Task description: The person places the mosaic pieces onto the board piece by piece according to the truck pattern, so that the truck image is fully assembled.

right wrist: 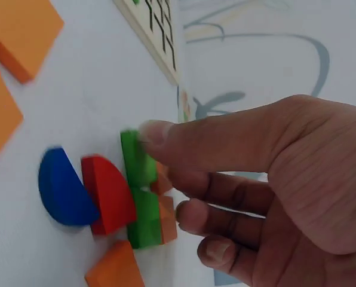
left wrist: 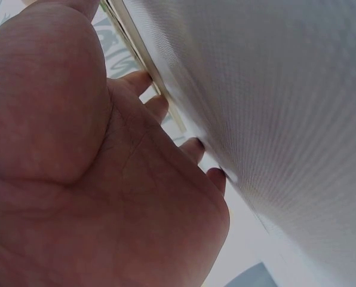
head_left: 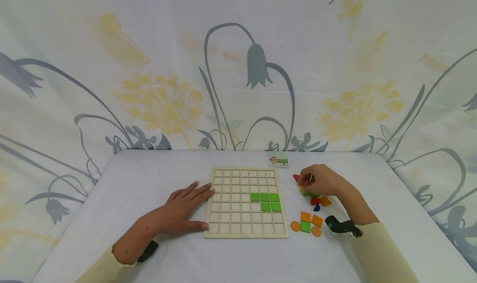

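Note:
A pale wooden grid board lies on the white table, with several green square tiles set in its right-hand cells. My left hand is spread flat along the board's left side, thumb and fingertips at its edge. To the right of the board, my right hand reaches down into loose pieces. Its thumb and fingers pinch a green square tile, while the other fingers curl beneath. Beside that tile in the right wrist view are another green tile, a red curved piece and a blue half circle.
A small picture card lies behind the board's far right corner. Nearer the person sits a group of orange squares, orange circles and a green square. A flower-print cloth hangs behind the table.

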`<state>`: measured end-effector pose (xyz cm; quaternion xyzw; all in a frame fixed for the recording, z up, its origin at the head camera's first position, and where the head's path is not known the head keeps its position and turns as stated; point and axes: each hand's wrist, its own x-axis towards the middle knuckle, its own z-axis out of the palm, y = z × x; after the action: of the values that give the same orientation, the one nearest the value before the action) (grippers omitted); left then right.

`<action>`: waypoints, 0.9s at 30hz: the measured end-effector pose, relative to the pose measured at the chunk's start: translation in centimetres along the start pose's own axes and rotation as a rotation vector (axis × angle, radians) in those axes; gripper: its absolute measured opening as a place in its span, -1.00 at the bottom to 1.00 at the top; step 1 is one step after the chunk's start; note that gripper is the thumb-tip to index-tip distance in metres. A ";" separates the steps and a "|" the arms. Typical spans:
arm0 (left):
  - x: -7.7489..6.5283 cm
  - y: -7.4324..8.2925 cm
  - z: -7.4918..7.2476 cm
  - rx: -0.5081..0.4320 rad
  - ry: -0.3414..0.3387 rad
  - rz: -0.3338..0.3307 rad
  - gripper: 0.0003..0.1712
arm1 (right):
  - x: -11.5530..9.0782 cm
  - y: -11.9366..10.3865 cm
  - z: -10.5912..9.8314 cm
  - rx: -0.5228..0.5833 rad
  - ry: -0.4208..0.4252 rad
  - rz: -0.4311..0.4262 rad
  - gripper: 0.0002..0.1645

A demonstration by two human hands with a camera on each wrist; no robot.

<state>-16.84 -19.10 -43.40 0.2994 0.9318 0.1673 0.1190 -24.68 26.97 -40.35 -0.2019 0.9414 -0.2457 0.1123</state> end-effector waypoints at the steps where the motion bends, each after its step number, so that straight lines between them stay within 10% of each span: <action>1: 0.0 0.0 0.0 0.000 0.000 0.000 0.10 | -0.2 0.1 -0.2 0.006 -0.024 0.010 -0.87; 14: 0.0 0.1 0.0 0.001 0.005 0.003 0.09 | -0.3 0.4 0.0 0.032 -0.111 0.044 -0.73; 27: 0.1 0.0 0.0 0.002 0.003 -0.006 0.10 | 0.8 -4.8 3.2 0.187 0.002 -0.248 -0.93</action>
<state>-16.86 -19.04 -43.42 0.2965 0.9330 0.1666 0.1176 -22.84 21.47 -40.71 -0.3050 0.8824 -0.3443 0.0986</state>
